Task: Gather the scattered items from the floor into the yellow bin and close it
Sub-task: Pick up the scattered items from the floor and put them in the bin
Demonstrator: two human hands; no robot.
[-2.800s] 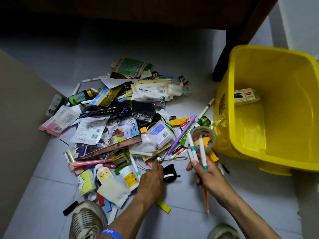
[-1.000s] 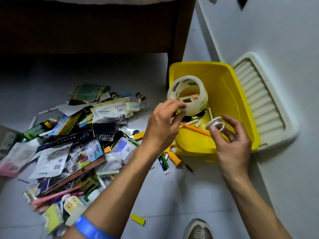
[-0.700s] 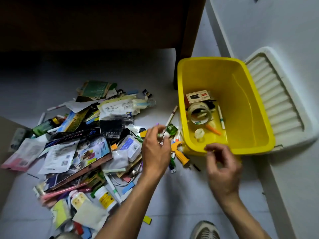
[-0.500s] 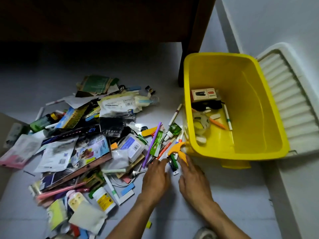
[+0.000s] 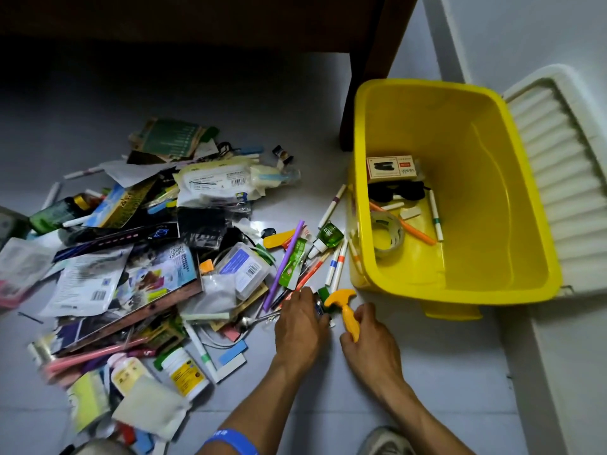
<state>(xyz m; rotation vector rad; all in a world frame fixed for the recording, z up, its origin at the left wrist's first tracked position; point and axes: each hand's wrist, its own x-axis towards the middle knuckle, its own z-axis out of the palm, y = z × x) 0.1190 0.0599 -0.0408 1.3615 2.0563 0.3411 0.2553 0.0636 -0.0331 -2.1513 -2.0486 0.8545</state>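
The yellow bin [image 5: 512, 178] stands open at the right, holding a tape roll [image 5: 387, 233], a small box [image 5: 392, 166], black sunglasses and a few pens. Its white ribbed lid [image 5: 565, 178] leans on the wall behind it. A heap of scattered items [image 5: 157, 251] covers the floor at the left. My right hand [image 5: 368, 336] grips a yellow T-shaped tool [image 5: 345, 310] just in front of the bin. My left hand [image 5: 300, 323] lies curled over small items beside it, among pens and a green piece; what it holds is hidden.
A dark wooden furniture leg [image 5: 368, 77] stands behind the bin's left corner. A green bottle [image 5: 330, 236], a purple straw [image 5: 284, 262] and markers lie between heap and bin. My shoes show at the bottom edge. The white wall runs along the right.
Both hands left the bin after dropping the tape roll and small white reel into it, came down to the floor by the bin's front corner, and my right hand took the yellow tool.
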